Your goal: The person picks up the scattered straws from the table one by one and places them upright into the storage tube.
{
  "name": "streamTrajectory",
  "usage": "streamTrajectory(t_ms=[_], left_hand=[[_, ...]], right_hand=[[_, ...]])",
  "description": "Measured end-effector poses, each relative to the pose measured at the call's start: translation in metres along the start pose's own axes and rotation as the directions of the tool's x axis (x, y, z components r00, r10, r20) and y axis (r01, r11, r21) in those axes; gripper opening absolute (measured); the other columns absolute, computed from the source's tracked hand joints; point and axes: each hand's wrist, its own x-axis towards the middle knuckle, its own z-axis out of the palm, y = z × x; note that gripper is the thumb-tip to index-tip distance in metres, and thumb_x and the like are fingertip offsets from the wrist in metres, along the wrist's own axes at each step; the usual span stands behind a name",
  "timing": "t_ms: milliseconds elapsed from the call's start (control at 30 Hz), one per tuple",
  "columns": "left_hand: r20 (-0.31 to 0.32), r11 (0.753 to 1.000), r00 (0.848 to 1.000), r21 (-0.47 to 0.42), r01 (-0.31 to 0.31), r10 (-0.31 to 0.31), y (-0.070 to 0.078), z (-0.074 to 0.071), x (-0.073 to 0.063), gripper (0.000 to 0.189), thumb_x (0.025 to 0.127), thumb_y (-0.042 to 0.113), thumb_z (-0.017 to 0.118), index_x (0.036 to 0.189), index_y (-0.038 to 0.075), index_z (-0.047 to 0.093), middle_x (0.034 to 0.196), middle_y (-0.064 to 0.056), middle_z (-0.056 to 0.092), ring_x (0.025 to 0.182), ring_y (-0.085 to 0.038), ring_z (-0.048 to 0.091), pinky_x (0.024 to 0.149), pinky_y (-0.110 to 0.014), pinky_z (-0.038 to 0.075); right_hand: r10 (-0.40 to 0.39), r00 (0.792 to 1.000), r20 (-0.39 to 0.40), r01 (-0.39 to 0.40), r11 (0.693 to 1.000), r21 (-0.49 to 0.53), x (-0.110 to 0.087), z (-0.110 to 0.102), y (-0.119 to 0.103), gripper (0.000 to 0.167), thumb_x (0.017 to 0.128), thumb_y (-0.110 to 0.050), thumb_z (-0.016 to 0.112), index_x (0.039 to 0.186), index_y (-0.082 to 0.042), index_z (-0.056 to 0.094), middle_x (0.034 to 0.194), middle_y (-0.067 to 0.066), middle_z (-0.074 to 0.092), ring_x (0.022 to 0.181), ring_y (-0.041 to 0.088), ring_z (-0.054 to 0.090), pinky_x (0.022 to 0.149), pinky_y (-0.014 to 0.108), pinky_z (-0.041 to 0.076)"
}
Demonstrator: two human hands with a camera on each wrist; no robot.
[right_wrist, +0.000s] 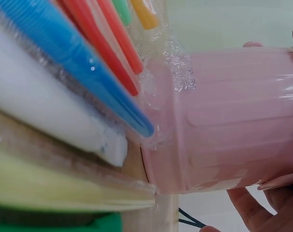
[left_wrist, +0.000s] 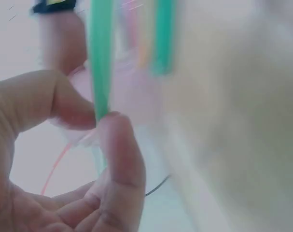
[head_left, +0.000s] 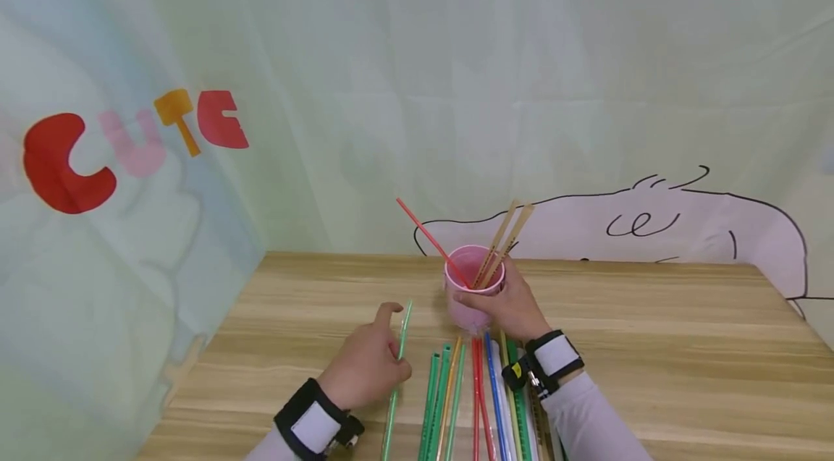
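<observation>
My left hand (head_left: 361,367) pinches a light green straw (head_left: 389,421) between thumb and fingers; the left wrist view shows this green straw (left_wrist: 101,53) close up. On the table my right hand (head_left: 517,305) grips a pink cup (head_left: 464,307) around its side. A red straw (head_left: 420,227) leans left out of the cup, and two brown straws (head_left: 520,218) lean right. In the right wrist view the ribbed cup (right_wrist: 228,121) lies close to a blue straw (right_wrist: 88,72) and other straw ends, some in clear wrap.
Straws lie in a row before the cup: dark green straws (head_left: 430,403), an orange straw (head_left: 449,396), red straws (head_left: 478,392), a blue straw (head_left: 496,396) and others partly under my right wrist. Behind the wooden table (head_left: 684,345) hangs a printed curtain (head_left: 456,85).
</observation>
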Motion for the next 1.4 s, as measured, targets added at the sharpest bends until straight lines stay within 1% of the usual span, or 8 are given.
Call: streamTrajectory(t_ms=[200,400,500,700,833,933,1100,1400], left_hand=[[-0.174,0.987,0.984,-0.145,-0.068,0.043,0.014,-0.051,0.003,0.077,0.083,0.003,0.071,0.152,0.001,0.038,0.094,-0.004,0.067,0.075,-0.009,0.066,0.065,-0.023,0.053],[-0.319,0.944,0.945,-0.281,-0.171,0.076,0.032,-0.090,0.006,0.074,0.095,0.008,0.067,0.157,0.009,0.028,0.108,-0.011,0.064,0.088,-0.013,0.071,0.079,-0.025,0.058],[-0.417,0.914,0.902,-0.314,-0.256,0.110,0.042,-0.099,0.013,0.071,0.096,0.008,0.069,0.155,0.012,0.029,0.105,-0.012,0.064,0.085,-0.011,0.072,0.078,-0.025,0.060],[-0.599,0.856,0.783,-0.306,-0.417,0.168,0.061,-0.102,0.030,0.068,0.093,0.004,0.073,0.148,0.009,0.034,0.103,-0.009,0.066,0.081,-0.009,0.074,0.073,-0.025,0.062],[-0.646,0.817,0.742,-0.325,-0.476,0.176,0.068,-0.091,0.043,0.064,0.091,0.001,0.074,0.144,0.011,0.039,0.104,-0.009,0.067,0.084,-0.016,0.076,0.076,-0.026,0.063],[-0.648,0.827,0.741,-0.313,-0.466,0.173,0.066,-0.078,0.053,0.061,0.091,0.001,0.074,0.142,0.012,0.041,0.106,-0.009,0.069,0.087,-0.019,0.076,0.079,-0.026,0.063],[-0.609,0.870,0.773,-0.270,-0.411,0.176,0.058,-0.053,0.067,0.059,0.092,0.005,0.075,0.140,0.008,0.040,0.109,-0.013,0.071,0.090,-0.025,0.078,0.079,-0.029,0.064],[-0.402,0.943,0.910,-0.252,-0.219,0.104,0.032,-0.018,0.081,0.061,0.091,0.024,0.081,0.139,0.010,0.045,0.118,-0.013,0.070,0.097,-0.025,0.078,0.079,-0.038,0.065]], right_hand=[[0.006,1.000,-0.003,-0.006,1.000,0.004,-0.001,0.001,-0.001,0.088,0.081,-0.034,0.089,0.151,-0.019,0.038,0.146,0.008,0.056,0.136,0.030,0.055,0.112,0.053,0.049],[0.012,1.000,-0.001,-0.012,1.000,-0.007,-0.001,0.001,-0.001,0.088,0.081,-0.034,0.089,0.151,-0.018,0.038,0.146,0.009,0.055,0.136,0.031,0.055,0.111,0.052,0.050],[0.013,1.000,0.000,-0.013,1.000,0.001,-0.001,0.001,0.000,0.088,0.082,-0.034,0.089,0.151,-0.018,0.038,0.146,0.009,0.055,0.136,0.031,0.055,0.111,0.053,0.049],[-0.005,1.000,-0.002,0.005,1.000,0.008,-0.001,-0.001,-0.001,0.086,0.081,-0.028,0.089,0.151,-0.018,0.039,0.146,0.009,0.056,0.135,0.030,0.056,0.111,0.051,0.050],[-0.004,1.000,-0.007,0.004,1.000,0.012,-0.001,0.000,0.000,0.087,0.081,-0.030,0.090,0.150,-0.018,0.039,0.146,0.008,0.056,0.135,0.030,0.056,0.111,0.051,0.050],[0.000,1.000,-0.008,0.001,1.000,0.016,-0.001,0.001,0.001,0.088,0.081,-0.032,0.090,0.151,-0.019,0.038,0.146,0.008,0.056,0.136,0.029,0.055,0.112,0.051,0.049],[-0.012,1.000,-0.012,0.012,1.000,0.023,0.000,0.002,0.001,0.087,0.080,-0.030,0.091,0.150,-0.018,0.040,0.144,0.009,0.058,0.134,0.028,0.057,0.111,0.050,0.049],[0.000,1.000,-0.013,0.000,1.000,0.031,0.000,0.002,0.000,0.084,0.079,-0.030,0.091,0.147,-0.022,0.042,0.141,0.006,0.060,0.129,0.027,0.059,0.107,0.048,0.052]])
